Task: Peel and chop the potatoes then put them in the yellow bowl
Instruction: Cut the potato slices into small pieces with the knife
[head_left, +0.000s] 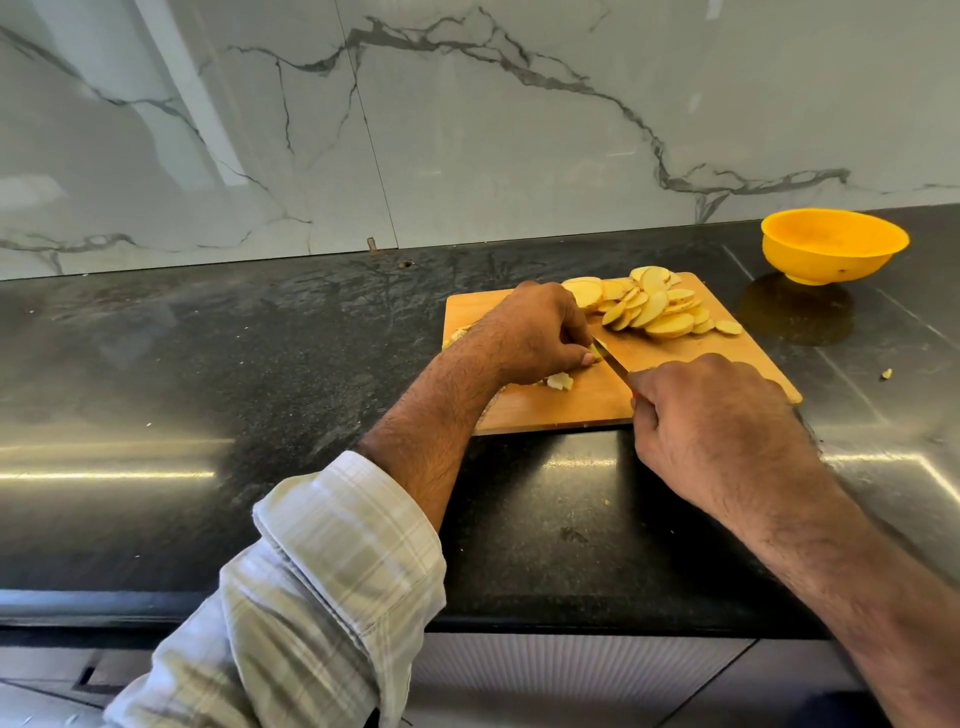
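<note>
I can read no text, label, brand, number or sign anywhere in my view: nothing printed on the yellow bowl (834, 245), the cutting board (582, 400) near it, or the desk (260, 338) under both.

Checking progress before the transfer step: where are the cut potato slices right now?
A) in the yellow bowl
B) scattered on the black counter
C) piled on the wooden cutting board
C: the potato slices lie heaped on the far part of the cutting board, while the yellow bowl looks empty.

Pale potato slices (652, 309) heaped on board; yellow bowl (834, 245) upright
</note>
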